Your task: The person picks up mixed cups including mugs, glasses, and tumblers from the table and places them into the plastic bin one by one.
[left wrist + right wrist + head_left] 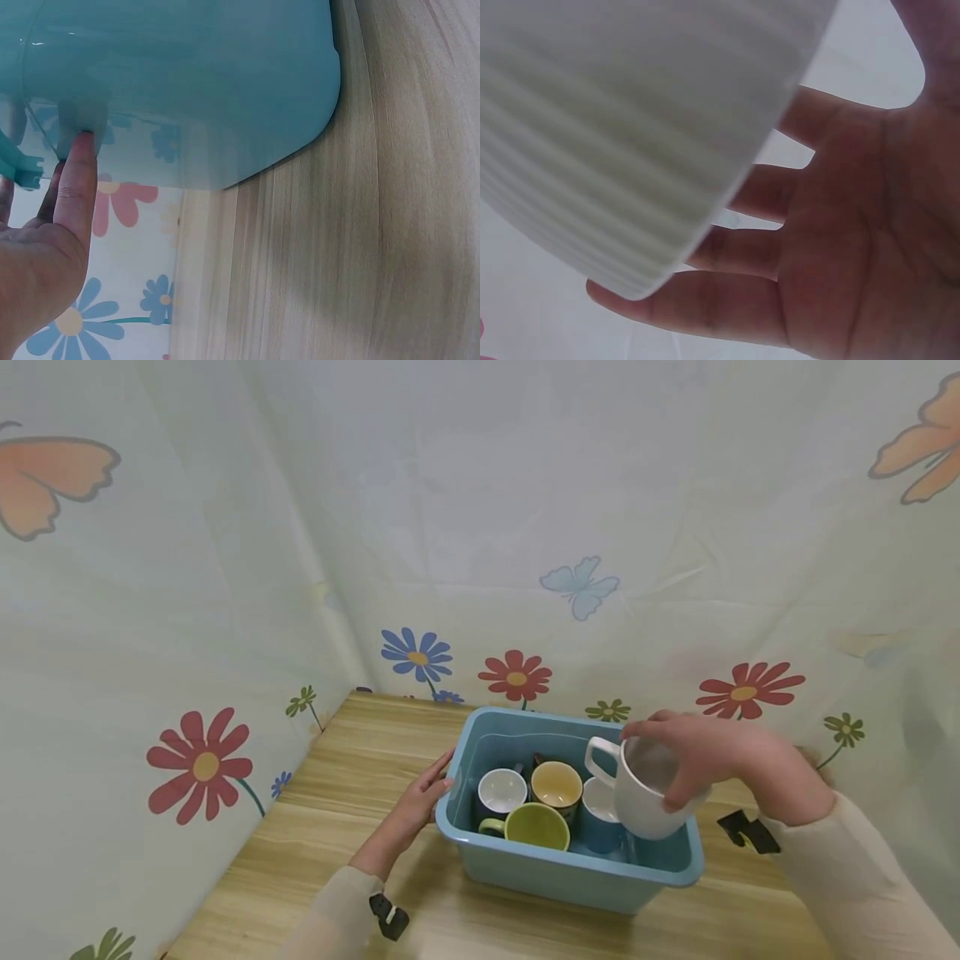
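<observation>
Over the right end of a light-blue plastic bin [540, 870], my right hand [716, 756] grips a white mug [643, 802] from above by its rim. The mug's handle points left, and the right wrist view shows its ribbed side [630, 150] close up, with fingers [712, 300] behind it. My left hand [408, 808] rests against the bin's left end. In the left wrist view a straight finger [77, 184] touches the outer wall below the rim. Inside the bin are a white-lined dark mug [502, 791], a yellow-lined mug [557, 785], a green mug [537, 828] and a blue mug [600, 831].
The bin stands on a wood-grain table [330, 793]. A pale curtain [480, 510] printed with flowers and butterflies hangs behind the table and along its left side.
</observation>
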Available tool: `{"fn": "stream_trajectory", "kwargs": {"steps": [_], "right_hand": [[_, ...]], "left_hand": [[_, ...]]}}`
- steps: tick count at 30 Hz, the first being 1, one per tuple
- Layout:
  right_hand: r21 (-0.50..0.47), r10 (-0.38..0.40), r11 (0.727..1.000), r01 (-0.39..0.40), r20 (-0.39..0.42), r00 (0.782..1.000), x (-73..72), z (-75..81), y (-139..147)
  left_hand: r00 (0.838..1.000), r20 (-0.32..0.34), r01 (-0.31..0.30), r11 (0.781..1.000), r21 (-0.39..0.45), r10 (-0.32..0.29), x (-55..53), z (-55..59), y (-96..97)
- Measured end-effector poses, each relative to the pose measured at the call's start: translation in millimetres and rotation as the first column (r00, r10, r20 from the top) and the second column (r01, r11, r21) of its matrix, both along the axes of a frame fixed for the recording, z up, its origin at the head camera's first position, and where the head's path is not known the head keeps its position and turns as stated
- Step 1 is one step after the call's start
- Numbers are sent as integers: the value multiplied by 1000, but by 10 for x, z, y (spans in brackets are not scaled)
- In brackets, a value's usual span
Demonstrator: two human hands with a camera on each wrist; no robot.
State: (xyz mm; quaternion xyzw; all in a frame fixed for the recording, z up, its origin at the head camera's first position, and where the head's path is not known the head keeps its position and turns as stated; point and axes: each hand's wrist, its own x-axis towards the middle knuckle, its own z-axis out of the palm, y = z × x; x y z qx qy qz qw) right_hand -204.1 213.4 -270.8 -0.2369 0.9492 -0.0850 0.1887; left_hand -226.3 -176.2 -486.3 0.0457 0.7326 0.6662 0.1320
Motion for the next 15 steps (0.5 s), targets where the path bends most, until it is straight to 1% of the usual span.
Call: {"fn": "stream_trajectory", "kwargs": {"steps": [2,6,8,15], "right_hand": [[6,6,1000,-6,11,1000,-8,-10,-23],[11,9,1000,-10,40,999,-11,-34,-66],[17,13,1000,-13,51,999,-15,-60,-84],[33,37,999,-40,78,996,-18,-159,-145]], "left_hand": [[1000,-2,-9,1000,0,9,-3,4,3],[1000,-7,-6,1000,-2,6,-11,7,2],[1000,-9,-1,1000,-1,1,-12,4,1],[1000,3,-20,1000,-13,20,2,-4,3]]}}
